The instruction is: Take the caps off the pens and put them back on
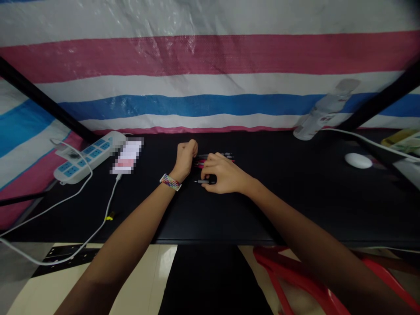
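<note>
Several pens (229,155), some with red parts, lie side by side on the black table (210,218), partly covered by my hands. At their left ends is my left hand (186,156), its fingers curled in; whether it grips anything is hidden. My right hand (220,173) arches over the pens from the right, fingers bent. Its thumb and fingers are round a grey and black pen (205,181), nearer to me than the others, with its thin tip pointing left. A colourful woven band circles my left wrist.
A white power strip (90,157) and a plugged-in phone (127,156) with a trailing white cable are at the left. At the right stand a clear bottle (323,111) and a white mouse (358,160). Striped sheeting hangs behind; a red chair (295,275) is below the table's front edge.
</note>
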`<state>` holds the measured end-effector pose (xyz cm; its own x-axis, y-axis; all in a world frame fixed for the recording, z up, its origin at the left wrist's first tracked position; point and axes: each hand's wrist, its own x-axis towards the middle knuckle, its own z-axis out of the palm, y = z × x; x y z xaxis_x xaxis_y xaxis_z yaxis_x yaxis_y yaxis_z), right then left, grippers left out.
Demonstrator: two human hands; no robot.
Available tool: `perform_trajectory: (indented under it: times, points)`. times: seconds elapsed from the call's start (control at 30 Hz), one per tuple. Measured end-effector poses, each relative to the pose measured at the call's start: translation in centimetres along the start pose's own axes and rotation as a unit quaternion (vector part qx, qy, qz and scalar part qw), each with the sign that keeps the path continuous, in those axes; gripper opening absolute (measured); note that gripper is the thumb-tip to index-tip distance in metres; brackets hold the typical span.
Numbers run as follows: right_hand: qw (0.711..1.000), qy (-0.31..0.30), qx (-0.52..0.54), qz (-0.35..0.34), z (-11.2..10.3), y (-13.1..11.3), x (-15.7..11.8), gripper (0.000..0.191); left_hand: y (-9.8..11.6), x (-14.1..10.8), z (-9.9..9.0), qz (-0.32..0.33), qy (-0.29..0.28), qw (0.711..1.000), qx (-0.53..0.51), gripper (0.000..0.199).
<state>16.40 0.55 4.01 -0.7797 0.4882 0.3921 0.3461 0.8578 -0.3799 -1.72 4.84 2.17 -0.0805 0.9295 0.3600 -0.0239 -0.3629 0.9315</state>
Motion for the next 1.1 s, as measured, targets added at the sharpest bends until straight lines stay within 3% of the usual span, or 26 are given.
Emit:
perform_trajectory:
  times: [0.2, 0.6, 0.8, 0.93, 1.1]
  points:
    - [1.0, -0.008, -0.007, -0.012, 0.1, -0.2, 0.1, 0.013, 0.1, -0.1, 0.1, -0.01, -0.036, 0.999, -0.016, 0.071]
    - [1.0, 0.01, -0.009, -0.013, 0.1, -0.3, 0.2, 0.014, 0.4, -0.2, 0.0, -0.001, -0.072, 0.997, -0.022, 0.048]
    - [0.995, 0.068, 0.016, 0.067, -0.9, -0.3, -0.3, 0.009, 0.5, -0.3, -0.2, 0.028, -0.102, 0.994, -0.012, 0.043]
    - [0.987, 0.122, -0.014, 0.108, -1.2, 0.5, -0.5, 0.017, 1.4, -0.7, -0.3, 0.055, -0.123, 0.989, 0.068, 0.04]
    - [0.969, 0.185, -0.038, 0.158, -1.0, 1.7, -0.7, 0.024, 1.5, -1.0, 0.0, 0.081, -0.121, 0.982, 0.118, 0.019]
